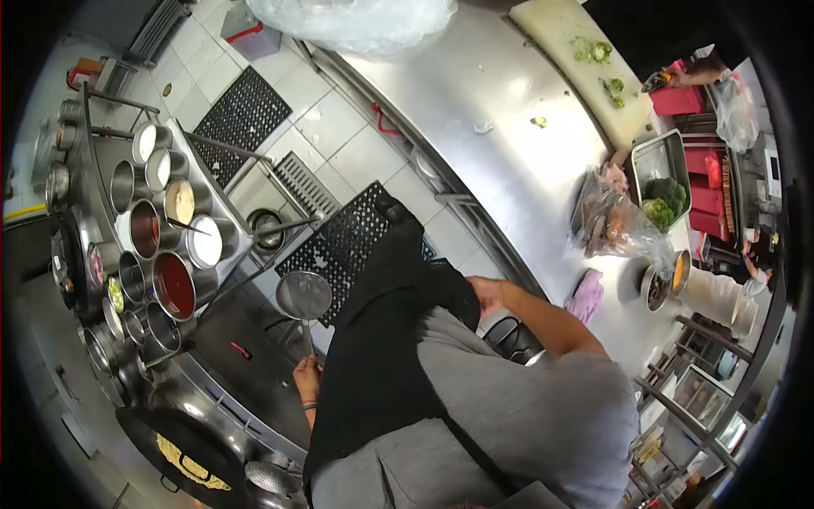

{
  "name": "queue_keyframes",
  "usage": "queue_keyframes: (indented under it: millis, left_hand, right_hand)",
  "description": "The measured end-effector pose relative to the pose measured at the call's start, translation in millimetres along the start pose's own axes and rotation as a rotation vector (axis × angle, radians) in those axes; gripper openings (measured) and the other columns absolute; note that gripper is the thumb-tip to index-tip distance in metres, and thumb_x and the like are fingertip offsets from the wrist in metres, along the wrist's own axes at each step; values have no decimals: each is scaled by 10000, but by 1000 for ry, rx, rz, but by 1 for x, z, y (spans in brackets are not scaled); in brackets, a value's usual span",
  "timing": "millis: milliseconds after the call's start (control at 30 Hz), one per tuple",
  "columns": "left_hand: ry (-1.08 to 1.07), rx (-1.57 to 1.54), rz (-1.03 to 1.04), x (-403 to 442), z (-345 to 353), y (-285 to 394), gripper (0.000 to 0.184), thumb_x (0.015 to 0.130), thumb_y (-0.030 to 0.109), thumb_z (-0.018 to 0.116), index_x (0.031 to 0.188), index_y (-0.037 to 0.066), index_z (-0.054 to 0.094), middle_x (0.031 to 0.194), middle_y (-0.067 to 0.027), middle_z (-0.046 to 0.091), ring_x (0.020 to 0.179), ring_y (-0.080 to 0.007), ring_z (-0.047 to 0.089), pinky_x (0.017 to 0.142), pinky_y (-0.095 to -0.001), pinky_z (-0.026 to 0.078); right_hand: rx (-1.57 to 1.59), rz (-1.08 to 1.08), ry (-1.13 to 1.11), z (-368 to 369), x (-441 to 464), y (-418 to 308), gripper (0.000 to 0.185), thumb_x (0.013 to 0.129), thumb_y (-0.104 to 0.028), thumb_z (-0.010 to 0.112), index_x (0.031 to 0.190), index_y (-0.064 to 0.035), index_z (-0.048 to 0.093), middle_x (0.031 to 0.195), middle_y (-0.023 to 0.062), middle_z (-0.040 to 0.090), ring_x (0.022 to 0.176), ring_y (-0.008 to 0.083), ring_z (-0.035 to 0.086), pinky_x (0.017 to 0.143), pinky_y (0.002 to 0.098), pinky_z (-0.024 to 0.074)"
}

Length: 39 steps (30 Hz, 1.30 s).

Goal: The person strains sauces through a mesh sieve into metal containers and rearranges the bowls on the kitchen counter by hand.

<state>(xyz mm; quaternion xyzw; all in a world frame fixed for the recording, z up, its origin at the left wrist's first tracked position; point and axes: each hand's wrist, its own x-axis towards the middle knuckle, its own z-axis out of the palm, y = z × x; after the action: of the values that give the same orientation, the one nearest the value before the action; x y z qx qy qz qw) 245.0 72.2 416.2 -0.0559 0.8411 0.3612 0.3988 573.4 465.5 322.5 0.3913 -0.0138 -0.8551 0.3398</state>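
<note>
My left hand [307, 379] is closed round the handle of a round mesh strainer [303, 295], whose bowl hangs over the edge of the black floor mat. On the other side of my body, my right hand [486, 297] rests by the black apron [373, 339] at my waist; its fingers are mostly hidden. Beside that arm stands the steel worktable [509, 161], with a pink cloth [585, 295] near its edge.
Steel pots of sauces, one red [174, 286], stand at the left. A dark wok [182, 458] holds yellow food. On the worktable are a cutting board [585, 59], a tray with broccoli [666, 199] and a plastic bag [615, 220]. A co-worker's hand [678, 78] shows beyond.
</note>
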Motion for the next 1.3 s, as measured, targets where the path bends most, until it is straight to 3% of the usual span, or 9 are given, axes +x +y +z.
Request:
queue_keyframes:
  millis: [433, 467, 567, 700, 767, 867, 1033, 1200, 1300]
  left_hand:
    - [126, -191, -131, 7, 3, -64, 242, 968, 195, 553, 812, 38, 651, 555, -9, 534, 459, -106, 496, 422, -271, 386]
    - [120, -196, -131, 7, 5, -52, 236, 964, 193, 555, 802, 44, 638, 550, -9, 525, 441, -108, 487, 399, -270, 375]
    - [131, -248, -155, 8, 12, -35, 234, 954, 196, 560, 769, 58, 603, 539, -8, 505, 392, -113, 462, 343, -267, 348]
    - [209, -460, -188, 20, 21, -49, 189, 940, 207, 568, 824, 60, 597, 543, -3, 492, 382, -111, 445, 337, -269, 382]
    - [251, -518, -262, 18, 27, -42, 159, 936, 199, 569, 863, 61, 598, 549, -4, 492, 389, -109, 447, 342, -272, 397]
    - [277, -636, -330, 23, 38, -47, 127, 929, 188, 575, 908, 64, 595, 572, 2, 484, 416, -117, 446, 372, -287, 389]
    - [296, -625, -350, 19, 48, -36, 107, 924, 183, 578, 919, 77, 591, 576, 7, 468, 435, -119, 445, 390, -299, 388]
    - [339, -784, -423, 20, 49, -38, 118, 939, 170, 548, 964, 66, 596, 585, -4, 469, 425, -132, 441, 384, -313, 402]
    - [400, -792, -456, 10, 52, -26, 125, 942, 170, 547, 954, 53, 588, 584, -8, 470, 418, -136, 436, 377, -316, 398]
  right_hand:
    - [-103, 165, 120, 55, -10, -53, 479, 958, -357, 478, 1274, -9, 569, 1272, 204, 613, 1154, 380, 602, 893, 673, 476]
    - [-100, 123, 96, -40, 40, -51, 509, 980, -423, 426, 1295, -50, 565, 1261, 175, 626, 1143, 370, 603, 891, 659, 475]
    - [-562, -12, 560, 67, -11, -92, 592, 991, -519, 300, 1435, -151, 433, 1491, 202, 400, 1339, 435, 402, 976, 717, 361]
    - [-862, -453, 717, 145, -55, -155, 650, 959, -638, 375, 1236, -88, 583, 1251, 157, 556, 1072, 290, 564, 851, 557, 498]
    - [-985, -690, 566, 205, -94, -204, 467, 965, -481, 538, 1192, -77, 586, 1101, 85, 620, 894, 178, 621, 716, 347, 523]
    - [-1095, -1151, 683, 275, -162, -292, 337, 952, -352, 608, 1053, -30, 623, 769, 79, 637, 591, 145, 613, 543, 278, 502]
    - [-600, -1687, 751, 286, -232, -496, 189, 919, -192, 616, 921, -4, 597, 736, 90, 578, 598, 190, 613, 560, 358, 582]
    - [118, -1514, 563, 260, -260, -651, 236, 929, -150, 604, 1081, 17, 536, 823, 156, 569, 755, 317, 633, 717, 467, 616]
    - [41, -1619, 530, 250, -257, -683, 266, 944, -119, 580, 1157, 17, 497, 887, 188, 564, 803, 354, 619, 786, 514, 603]
